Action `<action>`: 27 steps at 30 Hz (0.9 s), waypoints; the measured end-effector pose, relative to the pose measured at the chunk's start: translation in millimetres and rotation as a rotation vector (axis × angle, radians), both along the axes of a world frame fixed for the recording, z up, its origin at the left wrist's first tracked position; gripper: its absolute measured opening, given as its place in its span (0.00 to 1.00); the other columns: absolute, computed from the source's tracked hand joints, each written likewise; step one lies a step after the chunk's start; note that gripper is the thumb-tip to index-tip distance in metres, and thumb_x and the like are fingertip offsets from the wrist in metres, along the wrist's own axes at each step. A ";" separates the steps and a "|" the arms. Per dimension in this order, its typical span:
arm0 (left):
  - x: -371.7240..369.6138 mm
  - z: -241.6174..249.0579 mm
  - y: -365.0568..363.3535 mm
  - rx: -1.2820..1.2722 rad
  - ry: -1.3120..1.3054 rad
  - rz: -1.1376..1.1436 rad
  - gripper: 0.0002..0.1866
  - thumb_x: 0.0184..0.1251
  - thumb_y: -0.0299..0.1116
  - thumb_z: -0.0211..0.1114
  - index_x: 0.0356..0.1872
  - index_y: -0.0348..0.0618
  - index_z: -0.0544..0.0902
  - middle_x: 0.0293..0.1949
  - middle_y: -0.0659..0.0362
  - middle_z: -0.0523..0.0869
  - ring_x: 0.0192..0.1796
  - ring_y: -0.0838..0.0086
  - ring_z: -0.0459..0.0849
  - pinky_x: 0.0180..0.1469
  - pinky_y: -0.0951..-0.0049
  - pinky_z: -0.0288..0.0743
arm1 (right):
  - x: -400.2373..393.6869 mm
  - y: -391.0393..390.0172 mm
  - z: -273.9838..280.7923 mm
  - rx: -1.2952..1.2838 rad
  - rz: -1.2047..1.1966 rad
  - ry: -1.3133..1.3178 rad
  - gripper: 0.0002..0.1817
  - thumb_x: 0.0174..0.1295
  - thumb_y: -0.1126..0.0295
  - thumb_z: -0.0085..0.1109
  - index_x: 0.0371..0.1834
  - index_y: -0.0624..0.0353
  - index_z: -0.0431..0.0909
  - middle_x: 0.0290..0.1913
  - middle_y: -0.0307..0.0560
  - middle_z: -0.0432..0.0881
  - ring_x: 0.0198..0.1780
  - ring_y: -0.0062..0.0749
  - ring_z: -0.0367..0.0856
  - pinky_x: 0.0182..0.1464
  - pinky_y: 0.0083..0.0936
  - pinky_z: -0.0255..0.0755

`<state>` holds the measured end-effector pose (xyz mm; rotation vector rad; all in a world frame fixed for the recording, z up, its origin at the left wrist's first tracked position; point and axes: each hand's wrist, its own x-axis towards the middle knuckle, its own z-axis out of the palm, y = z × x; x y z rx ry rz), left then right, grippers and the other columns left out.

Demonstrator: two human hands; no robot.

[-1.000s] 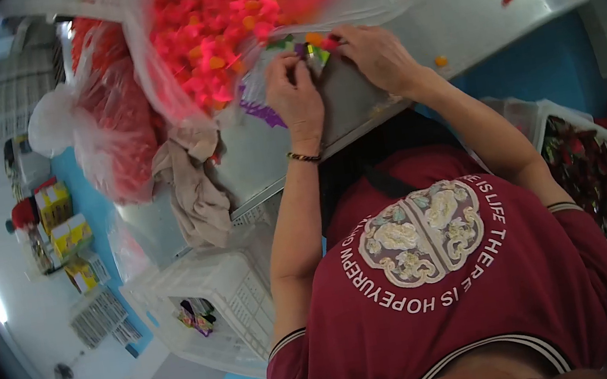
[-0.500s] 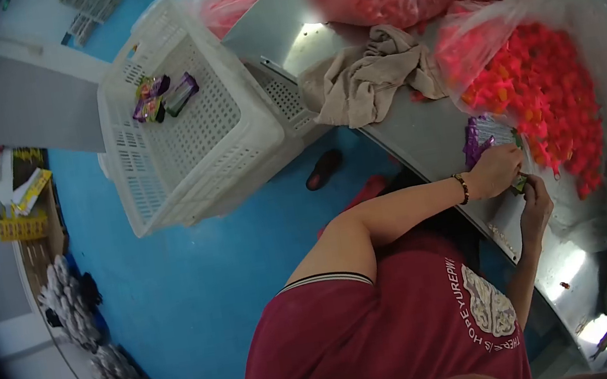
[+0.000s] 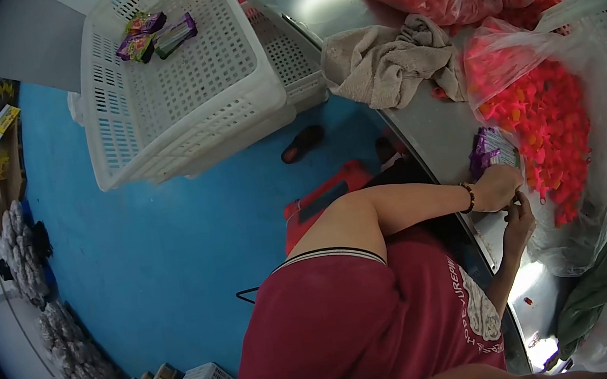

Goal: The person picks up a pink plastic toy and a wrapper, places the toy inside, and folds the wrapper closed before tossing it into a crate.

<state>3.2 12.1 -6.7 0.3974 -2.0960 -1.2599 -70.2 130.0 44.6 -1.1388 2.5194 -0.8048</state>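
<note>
Head view had swung left in the last second; the work itself looked unchanged, so the packing step was likely mid-way. The small purple printed foil packet stack [image 3: 491, 149] lay on the grey metal counter [image 3: 432, 131], just beside the clear bag of red-orange candies [image 3: 542, 107]. Left hand [image 3: 498, 188], beaded bracelet at the wrist, was curled, fingers pinching a small item I couldn't identify. Right hand [image 3: 518, 218] met it from below, fingers bent; grip unclear. Left elbow was bent and raised, forearm level.
</note>
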 end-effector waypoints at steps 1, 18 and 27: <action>-1.7 -1.5 0.7 -0.008 -0.005 0.004 0.02 0.50 0.25 0.60 0.22 0.38 0.78 0.29 0.49 0.80 0.38 0.52 0.81 0.39 0.58 0.74 | -3.6 -0.2 -2.3 -0.008 0.004 -0.005 0.19 0.61 0.74 0.49 0.55 0.65 0.78 0.26 0.47 0.81 0.26 0.26 0.74 0.32 0.27 0.70; 1.1 12.3 -1.9 -0.141 -0.058 -0.072 0.04 0.50 0.28 0.61 0.23 0.39 0.81 0.31 0.50 0.81 0.41 0.53 0.80 0.44 0.57 0.74 | -13.8 18.0 -11.1 -0.259 -0.085 -0.517 0.15 0.64 0.73 0.49 0.50 0.64 0.79 0.31 0.36 0.78 0.29 0.17 0.72 0.31 0.16 0.65; 12.7 36.7 1.0 0.082 -0.006 -0.085 0.04 0.53 0.21 0.65 0.29 0.33 0.79 0.34 0.51 0.83 0.39 0.56 0.81 0.43 0.63 0.75 | 3.0 11.8 -1.9 -0.368 -0.116 -0.227 0.09 0.61 0.73 0.56 0.41 0.66 0.78 0.27 0.38 0.77 0.31 0.23 0.76 0.35 0.22 0.71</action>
